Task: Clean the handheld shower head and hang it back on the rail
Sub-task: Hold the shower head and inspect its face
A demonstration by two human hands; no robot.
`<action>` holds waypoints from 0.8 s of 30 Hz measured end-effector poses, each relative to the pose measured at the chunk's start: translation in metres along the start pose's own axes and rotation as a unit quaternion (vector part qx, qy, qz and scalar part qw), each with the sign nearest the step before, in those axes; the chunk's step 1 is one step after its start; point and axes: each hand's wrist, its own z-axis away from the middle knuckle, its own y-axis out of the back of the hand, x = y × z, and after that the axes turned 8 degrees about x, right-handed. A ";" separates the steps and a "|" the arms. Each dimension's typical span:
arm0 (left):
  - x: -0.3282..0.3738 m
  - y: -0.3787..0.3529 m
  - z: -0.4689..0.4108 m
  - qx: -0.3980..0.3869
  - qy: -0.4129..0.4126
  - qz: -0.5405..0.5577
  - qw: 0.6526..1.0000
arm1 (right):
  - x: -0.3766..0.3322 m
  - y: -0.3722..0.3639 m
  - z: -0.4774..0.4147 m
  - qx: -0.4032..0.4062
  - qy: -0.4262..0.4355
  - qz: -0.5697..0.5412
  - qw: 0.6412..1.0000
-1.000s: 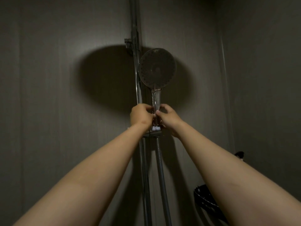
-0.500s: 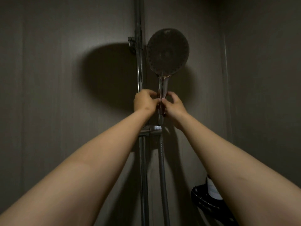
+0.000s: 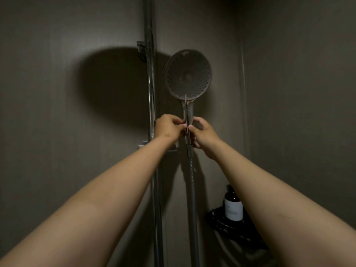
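Shower head (image 3: pixel 188 75) held upright right of the rail (image 3: pixel 152 97), handle gripped by left hand (image 3: pixel 168 128) and right hand (image 3: pixel 204 134).

You face grey-brown walls (image 3: pixel 57 112), faint vertical grain. Your shower head (image 3: pixel 188 74): dark grey face, dotted nozzle rings. Chrome rail (image 3: pixel 151 83). Dark brown bottle (image 3: pixel 233 206), white label; black shelf (image 3: pixel 221 223).

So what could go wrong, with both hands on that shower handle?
The left hand and right hand seem to pinch the shower head by its thin handle; it could slip and swing on the hose. Falling, it might hit the bottle on the shelf below. The holder is partly hidden behind the left wrist, so rehanging may miss.
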 end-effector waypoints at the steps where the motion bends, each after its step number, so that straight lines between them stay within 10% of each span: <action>1: 0.001 0.002 0.003 -0.005 0.001 0.000 1.000 | -0.002 0.001 0.007 0.003 -0.004 0.004 1.000; 24: 0.024 0.126 0.186 -0.208 0.032 0.151 0.966 | -0.062 -0.011 0.264 0.107 -0.041 0.084 0.990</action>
